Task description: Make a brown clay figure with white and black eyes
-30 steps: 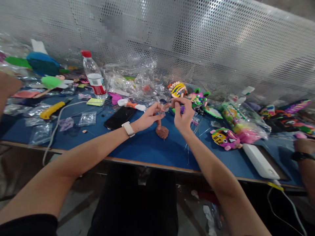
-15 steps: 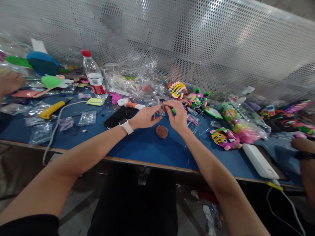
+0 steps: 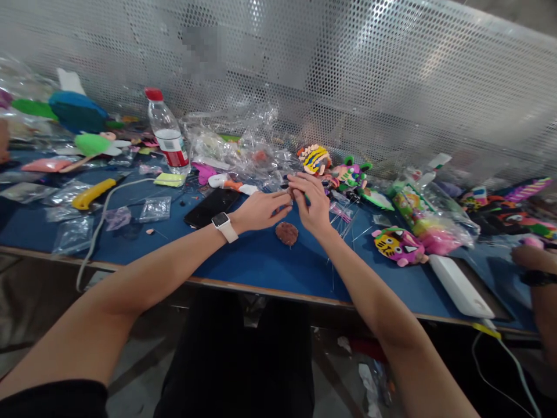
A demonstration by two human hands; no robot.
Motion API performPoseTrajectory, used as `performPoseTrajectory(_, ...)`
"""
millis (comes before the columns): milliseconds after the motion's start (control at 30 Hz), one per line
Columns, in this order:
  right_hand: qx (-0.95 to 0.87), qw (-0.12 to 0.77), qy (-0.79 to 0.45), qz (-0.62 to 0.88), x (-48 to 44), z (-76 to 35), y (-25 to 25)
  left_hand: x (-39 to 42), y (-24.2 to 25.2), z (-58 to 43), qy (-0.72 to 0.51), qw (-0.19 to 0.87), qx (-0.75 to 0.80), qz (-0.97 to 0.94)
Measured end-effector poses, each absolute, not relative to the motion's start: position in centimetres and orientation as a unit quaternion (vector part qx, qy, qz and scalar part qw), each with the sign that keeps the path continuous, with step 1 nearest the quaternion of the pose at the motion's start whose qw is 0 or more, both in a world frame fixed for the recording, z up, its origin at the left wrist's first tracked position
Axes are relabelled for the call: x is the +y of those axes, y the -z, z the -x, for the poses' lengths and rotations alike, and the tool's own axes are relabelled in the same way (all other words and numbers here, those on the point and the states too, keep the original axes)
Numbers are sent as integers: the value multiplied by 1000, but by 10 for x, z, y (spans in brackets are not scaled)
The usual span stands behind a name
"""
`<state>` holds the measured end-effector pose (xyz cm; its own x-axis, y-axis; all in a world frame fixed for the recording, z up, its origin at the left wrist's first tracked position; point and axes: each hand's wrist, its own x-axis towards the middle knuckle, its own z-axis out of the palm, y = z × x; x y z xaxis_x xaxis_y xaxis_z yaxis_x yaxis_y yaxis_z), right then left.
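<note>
My left hand point(image 3: 262, 210), with a white-strapped watch point(image 3: 223, 225) on its wrist, reaches in from the left with its fingers pinched. Its fingertips meet those of my right hand point(image 3: 311, 203) over the table. Whatever lies between them is small and mostly hidden, perhaps brownish. A bit of a green object point(image 3: 308, 200) shows under the curled fingers of my right hand; its kind is hidden. Just below both hands a flat brown clay disc point(image 3: 286, 233) lies on the blue table point(image 3: 261, 270). A black phone point(image 3: 212, 206) rests beside my left wrist.
A water bottle point(image 3: 169, 136), a yellow-handled cutter point(image 3: 93, 194) and clear bags point(image 3: 155, 209) are on the left. Colourful clay figures point(image 3: 399, 246) and a white power bank point(image 3: 461, 285) are on the right. Another person's hand point(image 3: 533, 255) is at the right edge. A perforated metal panel point(image 3: 270, 69) stands behind.
My fingers have shifted slightly and my right fingers now reach further over the left fingertips. The brown disc has stayed put. The other person's hand at far left has mostly left view.
</note>
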<state>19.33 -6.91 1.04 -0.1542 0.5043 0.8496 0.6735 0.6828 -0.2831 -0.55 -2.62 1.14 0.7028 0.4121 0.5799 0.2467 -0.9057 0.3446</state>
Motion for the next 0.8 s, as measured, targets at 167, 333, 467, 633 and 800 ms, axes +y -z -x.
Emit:
performPoseTrajectory(167,-766,501,117,386,-66,-195,-8,-23,-8,5,-328,71,175,-926)
performPoseTrajectory(333,-673,610,152,391,-70,-196,-13,-23,-10,5,-338,52,185,-921)
performPoseTrajectory(467,-700,592,148,371,-70,-194,-12,-24,-8,5,-318,25,185,-929)
performPoseTrajectory(633,-747,531,147,371,-68,-190,-5,-23,-7,5,-325,-5,174,-930)
performPoseTrajectory(800,-681,608,126,390,-70,-193,-10,-24,-10,6,-278,-55,173,-943)
